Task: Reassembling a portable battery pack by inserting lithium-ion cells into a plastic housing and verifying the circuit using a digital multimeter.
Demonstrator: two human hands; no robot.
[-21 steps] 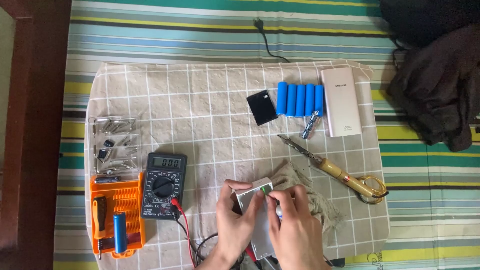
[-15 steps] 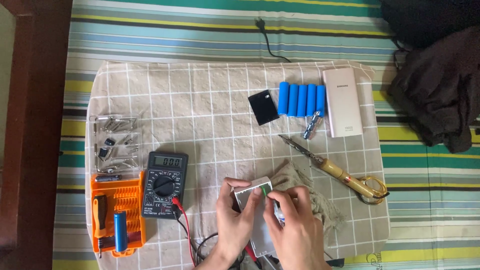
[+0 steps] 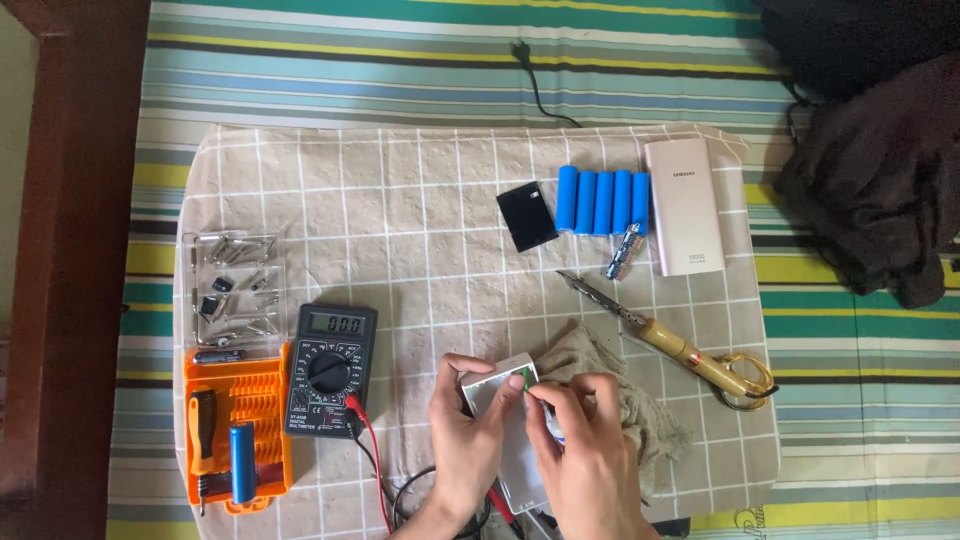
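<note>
The left hand (image 3: 465,440) keeps a full grip on a silver metal casing (image 3: 505,425), while the right hand (image 3: 590,450) pinches a small green part (image 3: 523,380) at its top end, beside the multimeter (image 3: 331,370).

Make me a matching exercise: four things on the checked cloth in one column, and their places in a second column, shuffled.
Things:
1. multimeter
2. soldering iron
3. row of blue cells
4. silver case

Places:
A. left of the pale power bank
B. between the left hand and right hand
C. right of the orange tool tray
D. right of the grey rag

Pairs: 1-C, 2-D, 3-A, 4-B
</note>
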